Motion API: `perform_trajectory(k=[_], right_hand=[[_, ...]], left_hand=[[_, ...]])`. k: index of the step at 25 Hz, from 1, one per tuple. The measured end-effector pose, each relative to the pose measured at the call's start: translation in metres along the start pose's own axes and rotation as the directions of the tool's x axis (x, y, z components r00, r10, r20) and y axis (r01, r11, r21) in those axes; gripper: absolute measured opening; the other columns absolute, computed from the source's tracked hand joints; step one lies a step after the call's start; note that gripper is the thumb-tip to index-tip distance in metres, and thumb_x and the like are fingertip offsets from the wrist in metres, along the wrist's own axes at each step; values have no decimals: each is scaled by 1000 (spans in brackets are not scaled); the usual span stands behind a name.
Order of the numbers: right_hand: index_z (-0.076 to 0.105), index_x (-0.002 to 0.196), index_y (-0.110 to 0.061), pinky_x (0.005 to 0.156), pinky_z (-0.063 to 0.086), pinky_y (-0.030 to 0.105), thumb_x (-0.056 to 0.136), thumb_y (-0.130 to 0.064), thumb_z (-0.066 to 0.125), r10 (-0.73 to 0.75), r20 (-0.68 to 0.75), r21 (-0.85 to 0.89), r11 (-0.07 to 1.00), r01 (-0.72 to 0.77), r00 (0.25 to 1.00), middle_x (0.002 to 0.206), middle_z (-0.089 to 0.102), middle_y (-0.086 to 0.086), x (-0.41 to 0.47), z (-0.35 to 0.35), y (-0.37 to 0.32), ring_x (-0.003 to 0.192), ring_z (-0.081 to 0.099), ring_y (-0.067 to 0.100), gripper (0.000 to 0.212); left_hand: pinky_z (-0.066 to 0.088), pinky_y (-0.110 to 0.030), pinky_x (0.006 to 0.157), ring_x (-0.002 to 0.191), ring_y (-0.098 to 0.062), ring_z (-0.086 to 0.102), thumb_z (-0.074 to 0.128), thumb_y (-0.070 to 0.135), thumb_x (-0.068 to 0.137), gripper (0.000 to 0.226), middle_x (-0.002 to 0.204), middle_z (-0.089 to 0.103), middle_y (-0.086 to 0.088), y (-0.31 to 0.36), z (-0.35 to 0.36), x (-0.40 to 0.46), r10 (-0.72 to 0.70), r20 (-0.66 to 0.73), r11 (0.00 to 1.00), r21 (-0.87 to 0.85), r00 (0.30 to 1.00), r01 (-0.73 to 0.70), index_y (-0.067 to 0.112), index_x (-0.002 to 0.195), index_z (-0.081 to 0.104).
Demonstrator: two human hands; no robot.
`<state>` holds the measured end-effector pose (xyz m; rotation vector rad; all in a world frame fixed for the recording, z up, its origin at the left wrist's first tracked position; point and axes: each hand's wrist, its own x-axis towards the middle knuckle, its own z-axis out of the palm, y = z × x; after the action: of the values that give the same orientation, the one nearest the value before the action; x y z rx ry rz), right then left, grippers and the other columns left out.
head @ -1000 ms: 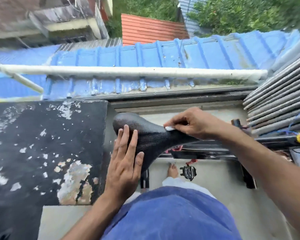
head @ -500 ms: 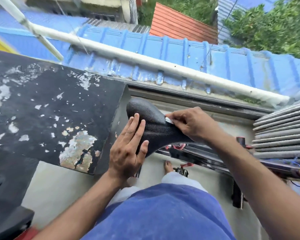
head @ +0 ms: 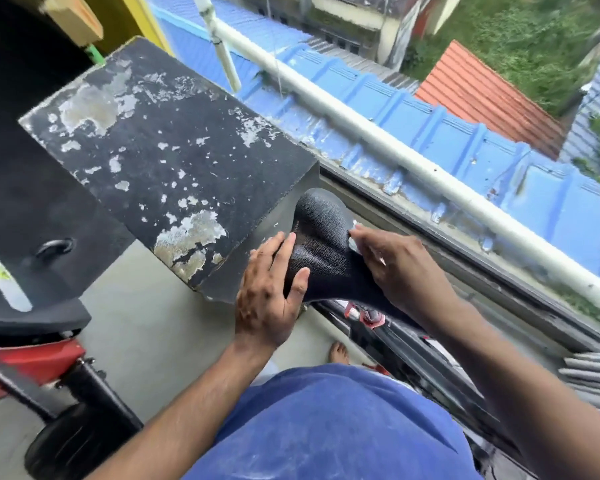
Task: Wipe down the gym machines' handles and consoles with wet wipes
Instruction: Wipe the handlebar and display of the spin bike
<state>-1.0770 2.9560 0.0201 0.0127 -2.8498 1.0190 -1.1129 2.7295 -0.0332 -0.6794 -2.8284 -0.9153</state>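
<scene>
A person in a blue shirt [head: 326,420] stands at a black textured saddle [head: 321,244] on an exercise bike beside an open window. The left hand [head: 267,292] lies flat against the saddle's near side, fingers straight and together, thumb spread over the top, holding nothing. The right hand [head: 392,265] presses a white wipe [head: 353,243] against the saddle's far edge, fingers curled over it (only a small corner of the wipe peeks out). Just left of the saddle sits a black padded board [head: 160,161] with badly peeling patches. Outside, a white pipe [head: 395,147] runs along a blue corrugated roof [head: 465,140].
</scene>
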Motion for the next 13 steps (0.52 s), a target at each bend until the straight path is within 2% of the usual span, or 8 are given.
perform_trajectory(k=[1, 3, 5, 6, 8, 11, 13], right_hand=[[69, 109, -6, 87, 56, 44, 104, -16, 56, 17, 12, -15, 1000, -17, 1000, 109, 76, 14, 13, 4, -2, 102, 72, 31, 18], [67, 108, -8, 79, 56, 45, 104, -17, 54, 18, -4, -39, 999, -18, 1000, 101, 75, 12, 15, 6, -3, 93, 71, 32, 16], [69, 106, -8, 80, 58, 43, 103, -16, 56, -99, -45, -53, 994, 96, 994, 104, 75, 10, -13, 1, 1, 94, 72, 29, 16], [71, 106, -7, 87, 59, 41, 103, -17, 58, -153, -25, -37, 988, 152, 988, 114, 75, 8, -31, -4, 3, 104, 72, 26, 17], [75, 112, -7, 107, 51, 34, 102, -17, 62, -233, 19, 21, 972, 233, 972, 132, 69, 4, -50, -4, 7, 126, 63, 19, 19], [72, 125, -9, 117, 39, 30, 99, -12, 66, -255, 62, -58, 964, 259, 965, 143, 61, 4, -26, 8, 5, 139, 51, 18, 27], [70, 126, -7, 121, 35, 34, 102, -11, 58, -296, 119, -103, 946, 308, 948, 146, 58, 7, 10, 18, -4, 142, 47, 23, 27]], left_hand=[[35, -52, 119, 145, -27, 41, 34, 48, 109, 61, 156, 47, -12, 3, 2, -3, -32, -24, 999, -2, 999, 32, 9, 154, 46], [32, -49, 122, 147, -26, 39, 34, 48, 109, 64, 157, 45, -13, 7, 5, -8, -75, -57, 997, -13, 996, 74, 5, 155, 42], [29, -44, 124, 147, -28, 40, 34, 51, 108, 68, 157, 45, -15, 8, 6, -8, -96, -62, 995, -26, 993, 94, 2, 156, 39], [27, -42, 125, 147, -29, 40, 34, 53, 108, 71, 158, 44, -16, 7, 7, -8, -103, -56, 994, -30, 993, 101, 1, 156, 38], [22, -40, 127, 149, -28, 39, 34, 55, 107, 73, 159, 43, -15, 4, 8, -7, -119, -44, 992, -39, 992, 117, 1, 157, 37], [10, -38, 129, 150, -27, 37, 31, 56, 107, 73, 160, 43, -13, 4, 10, -9, -132, -36, 991, -33, 991, 131, 3, 157, 37], [0, -36, 129, 153, -26, 34, 25, 59, 107, 75, 161, 41, -12, 6, 10, -8, -137, -24, 990, 6, 990, 138, 5, 158, 35]])
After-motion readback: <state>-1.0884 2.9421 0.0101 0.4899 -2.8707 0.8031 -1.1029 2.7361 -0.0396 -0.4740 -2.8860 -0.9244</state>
